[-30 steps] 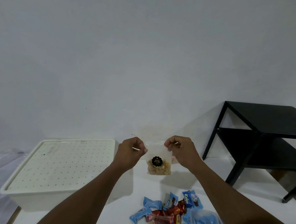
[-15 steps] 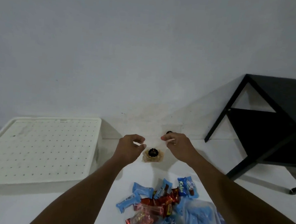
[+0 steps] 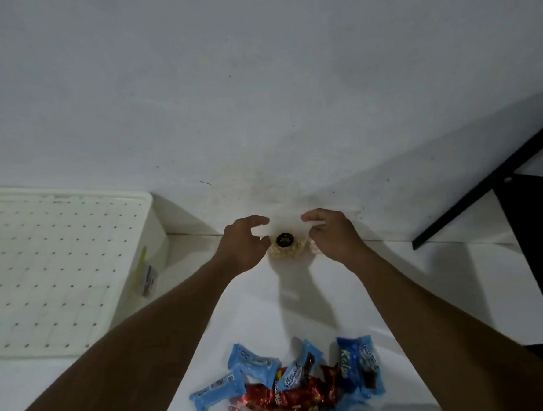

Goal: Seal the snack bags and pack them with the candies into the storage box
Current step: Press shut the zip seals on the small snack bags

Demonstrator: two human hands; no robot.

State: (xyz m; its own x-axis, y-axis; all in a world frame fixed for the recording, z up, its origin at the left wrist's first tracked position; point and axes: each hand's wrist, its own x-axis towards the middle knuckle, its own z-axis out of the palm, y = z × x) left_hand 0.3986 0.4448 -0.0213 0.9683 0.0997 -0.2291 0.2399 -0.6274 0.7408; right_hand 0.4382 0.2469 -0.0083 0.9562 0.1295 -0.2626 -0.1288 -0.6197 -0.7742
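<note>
The snack bag (image 3: 285, 250), clear with a round black label (image 3: 284, 239), stands on the white desk (image 3: 257, 315) against the wall (image 3: 270, 94). The left hand (image 3: 244, 240) is at the bag's left side, fingers loosely spread and thumb touching it. The right hand (image 3: 333, 236) is at its right side, fingers curved; whether it grips the bag's clear top I cannot tell. Left of the bag sits the lidded storage box (image 3: 53, 271). The candies (image 3: 288, 384) lie heaped nearer the person than the bag.

2 hands (image 3: 245, 240) (image 3: 333, 236) flanking snack bag (image 3: 285, 249), candies (image 3: 284, 387) nearer, storage box (image 3: 53, 271)
</note>
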